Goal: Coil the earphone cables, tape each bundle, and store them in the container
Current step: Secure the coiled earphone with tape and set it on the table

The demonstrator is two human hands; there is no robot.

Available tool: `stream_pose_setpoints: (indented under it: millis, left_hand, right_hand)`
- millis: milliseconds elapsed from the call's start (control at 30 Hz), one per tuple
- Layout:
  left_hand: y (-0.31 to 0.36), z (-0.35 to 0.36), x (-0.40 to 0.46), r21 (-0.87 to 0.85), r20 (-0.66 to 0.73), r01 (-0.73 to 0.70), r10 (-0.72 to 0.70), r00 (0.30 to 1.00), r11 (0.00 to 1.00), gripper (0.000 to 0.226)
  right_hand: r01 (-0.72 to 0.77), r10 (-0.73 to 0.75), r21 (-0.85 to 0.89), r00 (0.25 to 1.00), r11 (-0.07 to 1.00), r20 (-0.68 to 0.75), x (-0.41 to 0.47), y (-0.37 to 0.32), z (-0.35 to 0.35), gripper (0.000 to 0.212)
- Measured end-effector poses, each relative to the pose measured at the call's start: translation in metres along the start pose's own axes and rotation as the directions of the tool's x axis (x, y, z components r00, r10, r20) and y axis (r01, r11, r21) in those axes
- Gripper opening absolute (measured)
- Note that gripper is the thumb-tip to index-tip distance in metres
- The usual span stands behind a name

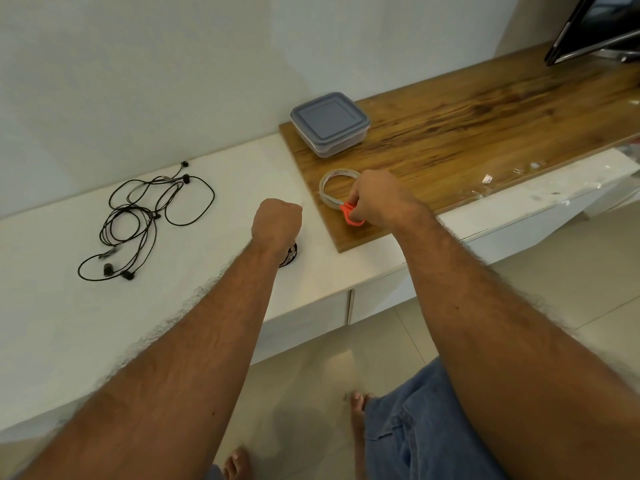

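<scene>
earphone cables (pixel 145 216) loose, left of both hands (pixel 277 221)

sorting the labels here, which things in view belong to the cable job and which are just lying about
Job: tangled earphone cables; coiled bundle under left hand; tape roll; orange scissors in right hand; lidded container.

Lying about: dark screen; clear scraps on wooden board.
</scene>
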State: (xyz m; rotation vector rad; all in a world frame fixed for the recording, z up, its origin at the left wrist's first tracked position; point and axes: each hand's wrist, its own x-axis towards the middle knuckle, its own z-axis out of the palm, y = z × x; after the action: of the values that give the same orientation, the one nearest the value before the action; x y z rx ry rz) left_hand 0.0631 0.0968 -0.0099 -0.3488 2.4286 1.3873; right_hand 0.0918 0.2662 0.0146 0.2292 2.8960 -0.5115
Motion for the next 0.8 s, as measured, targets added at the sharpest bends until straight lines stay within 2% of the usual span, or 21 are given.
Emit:
stream_pose_setpoints:
  millis: [200, 433, 633, 800]
  left_hand:
    - [-0.005, -0.012, -0.004, -0.014, -0.044, -0.022, 0.022, 0.999, 1.000, 0.019]
    - [-0.008, -0.032, -0.014, -0.034, -0.046, -0.059, 0.057, 0.997, 0.998, 0.012]
    - [-0.009, -0.049, -0.022, -0.070, -0.039, -0.081, 0.079, 0.996, 0.994, 0.013]
    - [-0.009, -0.058, -0.028, -0.056, -0.032, -0.108, 0.106, 0.994, 0.993, 0.014]
  right_hand:
    - [-0.057, 0.054, -0.125, 0.998, 0.991, -0.027, 0.010, -0.008, 0.003, 0.025]
    - [-0.073, 0.051, -0.283, 0.995, 0.956, -0.083, 0.013, -0.018, -0.002, 0.016]
    - [-0.099, 0.048, -0.311, 0.985, 0.945, -0.167, 0.017, -0.026, -0.004, 0.015]
    - [-0.083, 0.030, -0.357, 0.988, 0.930, -0.150, 0.019, -0.029, 0.000, 0.017]
